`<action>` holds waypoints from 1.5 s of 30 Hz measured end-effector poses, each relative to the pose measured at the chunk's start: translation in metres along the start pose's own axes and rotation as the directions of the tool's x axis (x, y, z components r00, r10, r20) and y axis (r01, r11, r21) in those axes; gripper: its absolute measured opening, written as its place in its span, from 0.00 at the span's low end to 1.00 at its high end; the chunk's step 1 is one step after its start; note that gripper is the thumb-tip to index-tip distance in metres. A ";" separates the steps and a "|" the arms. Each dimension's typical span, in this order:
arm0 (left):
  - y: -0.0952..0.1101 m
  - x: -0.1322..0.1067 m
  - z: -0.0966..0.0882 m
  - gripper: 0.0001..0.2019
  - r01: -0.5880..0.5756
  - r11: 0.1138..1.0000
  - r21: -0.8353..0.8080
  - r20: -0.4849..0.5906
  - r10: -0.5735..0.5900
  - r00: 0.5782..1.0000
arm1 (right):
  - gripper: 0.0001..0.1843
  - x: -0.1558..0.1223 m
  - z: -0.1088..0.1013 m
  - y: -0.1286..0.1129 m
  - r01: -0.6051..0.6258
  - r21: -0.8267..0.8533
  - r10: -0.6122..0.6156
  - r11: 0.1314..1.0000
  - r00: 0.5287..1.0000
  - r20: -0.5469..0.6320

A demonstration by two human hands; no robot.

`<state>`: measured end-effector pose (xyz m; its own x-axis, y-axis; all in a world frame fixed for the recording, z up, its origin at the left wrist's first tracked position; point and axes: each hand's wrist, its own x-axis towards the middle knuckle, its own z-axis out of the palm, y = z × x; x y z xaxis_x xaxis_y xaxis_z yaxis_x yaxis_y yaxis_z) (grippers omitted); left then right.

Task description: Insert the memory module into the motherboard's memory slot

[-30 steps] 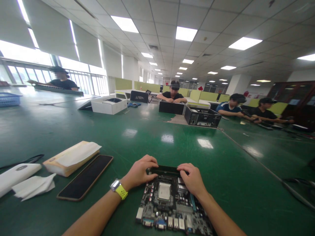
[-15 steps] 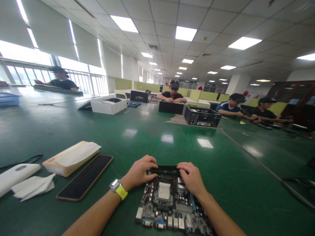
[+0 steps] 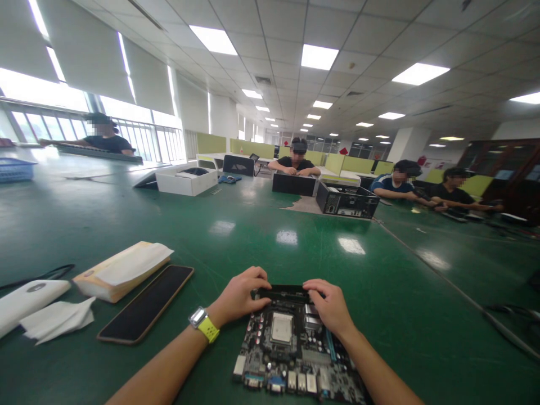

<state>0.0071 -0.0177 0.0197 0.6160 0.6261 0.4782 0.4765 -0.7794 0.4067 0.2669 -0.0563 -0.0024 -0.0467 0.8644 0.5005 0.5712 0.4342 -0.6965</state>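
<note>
A dark motherboard (image 3: 291, 354) with a silver processor lies on the green table (image 3: 253, 236) right in front of me. Along its far edge sits a long black memory stick (image 3: 284, 293). My left hand (image 3: 240, 295), with a yellow-strapped watch on the wrist, curls its fingers over the stick's left end. My right hand (image 3: 331, 308) curls over the stick's right end. Both hands press on it from above.
A black phone (image 3: 145, 306), a tissue pack (image 3: 122, 270), loose tissues (image 3: 57, 320) and a white device (image 3: 25, 298) lie to the left. Further off are a white box (image 3: 185, 181) and a computer case (image 3: 348, 201). Several people sit at the far tables.
</note>
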 end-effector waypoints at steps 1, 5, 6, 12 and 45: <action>0.000 0.000 0.000 0.08 0.001 1.000 -0.001 -0.002 -0.001 1.000 | 0.14 0.000 0.000 0.000 -0.002 0.008 0.002 1.000 1.000 -0.001; 0.000 0.000 0.000 0.08 0.003 1.000 -0.004 -0.001 -0.003 1.000 | 0.14 0.000 -0.001 -0.001 -0.010 0.020 0.010 1.000 1.000 0.003; 0.000 0.000 0.000 0.08 0.004 1.000 -0.004 0.000 -0.004 1.000 | 0.14 0.000 -0.001 -0.001 -0.014 0.019 0.014 1.000 1.000 0.004; 0.000 0.000 -0.001 0.08 0.011 1.000 -0.010 0.007 -0.011 1.000 | 0.14 0.000 -0.002 -0.001 -0.044 0.034 0.043 0.998 0.999 0.019; 0.003 0.000 0.007 0.05 0.039 0.999 -0.029 -0.018 -0.039 0.999 | 0.08 -0.003 0.001 -0.014 0.033 -0.142 -0.017 0.989 0.994 0.112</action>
<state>0.0132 -0.0201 0.0156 0.5852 0.6566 0.4758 0.4818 -0.7535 0.4473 0.2584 -0.0643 0.0051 -0.1484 0.8797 0.4517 0.6802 0.4224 -0.5991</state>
